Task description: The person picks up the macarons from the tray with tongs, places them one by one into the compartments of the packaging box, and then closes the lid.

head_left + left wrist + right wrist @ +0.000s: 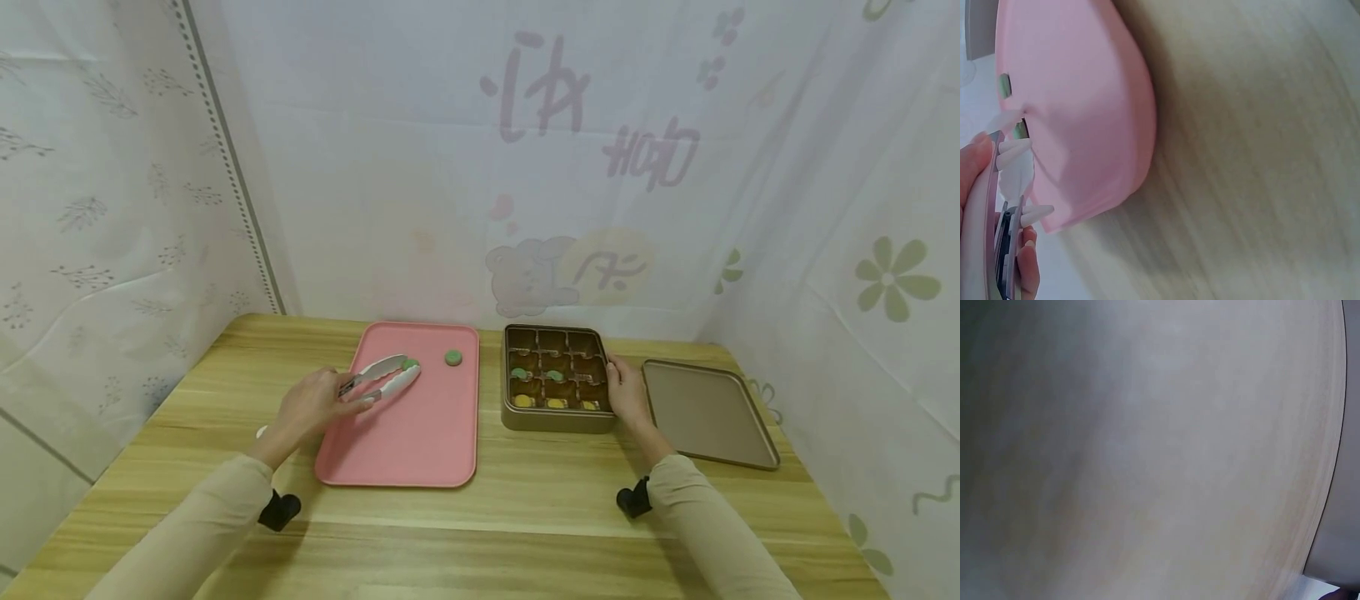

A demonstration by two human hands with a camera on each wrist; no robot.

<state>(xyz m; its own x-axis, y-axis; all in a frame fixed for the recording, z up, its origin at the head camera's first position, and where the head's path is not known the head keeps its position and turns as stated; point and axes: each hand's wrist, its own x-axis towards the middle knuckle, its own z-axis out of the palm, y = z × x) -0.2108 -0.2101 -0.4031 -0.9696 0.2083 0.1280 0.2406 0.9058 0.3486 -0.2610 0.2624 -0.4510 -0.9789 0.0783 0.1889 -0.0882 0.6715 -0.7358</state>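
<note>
My left hand [313, 404] holds a pair of tongs [384, 377] with pale, scalloped tips. The tips are spread on either side of a small green round piece [409, 365] on the pink tray [405, 450]. Another green round piece [453, 357] lies near the tray's far right corner. In the left wrist view, fingers and thumb are on both arms of the tongs [1013, 159]. My right hand [628, 392] grips the right side of a bronze square box [558, 421], at its rim. Green pieces [554, 376] and yellow pieces [557, 403] sit in the box's brown divided insert.
A bronze lid [705, 412] lies flat on the wooden table [525, 533], right of the box. Beside the left wrist a small white thing [261, 432] shows partly. Printed curtains [390, 167] hang behind the table and at its sides.
</note>
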